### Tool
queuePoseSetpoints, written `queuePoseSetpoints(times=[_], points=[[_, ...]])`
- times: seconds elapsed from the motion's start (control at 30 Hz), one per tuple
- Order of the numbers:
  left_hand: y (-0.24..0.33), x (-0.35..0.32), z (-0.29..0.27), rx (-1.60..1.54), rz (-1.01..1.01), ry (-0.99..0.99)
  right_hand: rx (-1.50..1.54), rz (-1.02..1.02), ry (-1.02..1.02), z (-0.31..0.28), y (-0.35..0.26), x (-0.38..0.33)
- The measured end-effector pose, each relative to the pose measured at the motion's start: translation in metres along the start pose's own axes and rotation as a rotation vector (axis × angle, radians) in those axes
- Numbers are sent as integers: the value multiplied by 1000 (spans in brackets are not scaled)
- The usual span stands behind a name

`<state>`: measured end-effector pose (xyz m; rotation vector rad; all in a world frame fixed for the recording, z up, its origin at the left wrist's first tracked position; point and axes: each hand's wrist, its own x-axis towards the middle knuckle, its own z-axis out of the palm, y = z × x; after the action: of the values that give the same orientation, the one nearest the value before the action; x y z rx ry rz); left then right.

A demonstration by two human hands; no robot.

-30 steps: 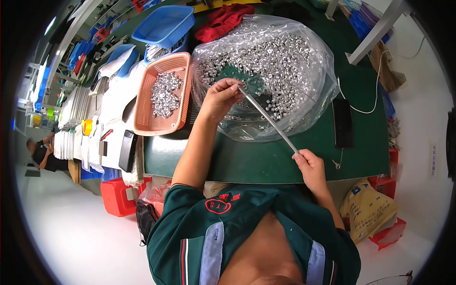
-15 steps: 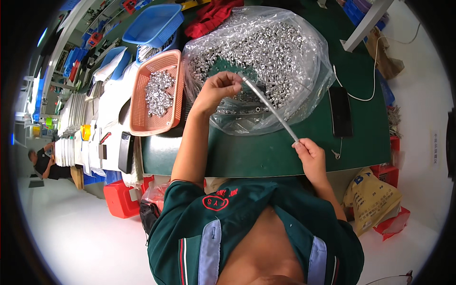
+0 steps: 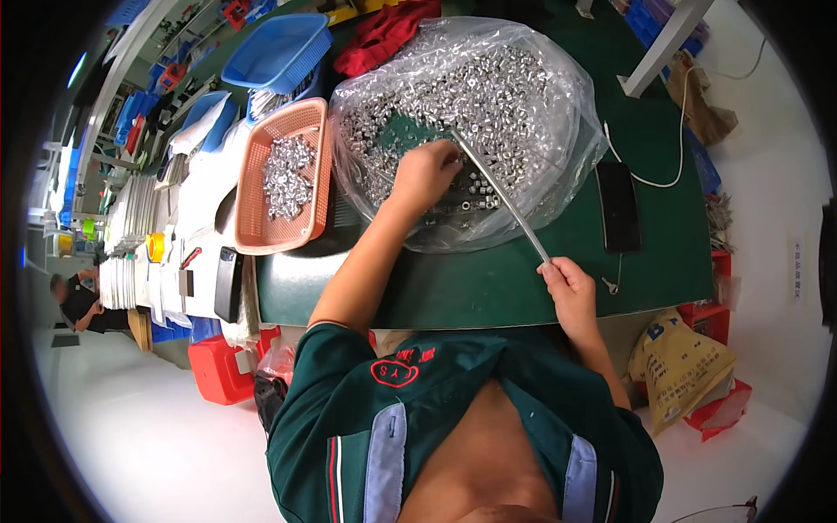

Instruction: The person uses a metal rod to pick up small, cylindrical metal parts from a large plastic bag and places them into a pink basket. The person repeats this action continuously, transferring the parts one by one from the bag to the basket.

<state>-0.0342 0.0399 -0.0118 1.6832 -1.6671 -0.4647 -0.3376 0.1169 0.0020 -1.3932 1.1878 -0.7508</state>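
Observation:
My right hand [image 3: 571,295] is closed round the near end of a long thin metal rod [image 3: 501,196], which slants up and left over the loose parts. My left hand [image 3: 425,177] reaches over a clear plastic bag [image 3: 571,166] spread on the table. Its fingers are curled together just left of the rod, among small silvery metal sleeves [image 3: 514,83]. What the fingertips hold, if anything, is hidden. A heap of the same kind of shiny pieces [image 3: 288,179] lies in a pink-orange basket [image 3: 247,209] left of the bag.
Blue baskets [image 3: 279,52] and a red cloth [image 3: 384,39] lie behind. A black phone [image 3: 618,205] with a key on a cord rests at the right of the green table [image 3: 488,301]. Another dark phone [image 3: 228,283] lies at left. A metal post [image 3: 667,48] rises at far right.
My left hand has moved right and slightly nearer, away from the rod's far tip and down toward the loose sleeves. The rod has tilted a little; my right hand keeps its hold.

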Motion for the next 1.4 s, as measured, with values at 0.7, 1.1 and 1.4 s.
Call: queuePoseSetpoints(times=[0.7, 1.1, 1.4], points=[[-11, -36, -52, -1363, -151, 188, -124, -124, -62, 23, -10, -4], [-6, -49, -72, -1424, -265, 125, -6, -23, -209, 35, -16, -1], [1, -75, -83, -1233, -347, 156, 98, 7, -356, 66, -31, 22]])
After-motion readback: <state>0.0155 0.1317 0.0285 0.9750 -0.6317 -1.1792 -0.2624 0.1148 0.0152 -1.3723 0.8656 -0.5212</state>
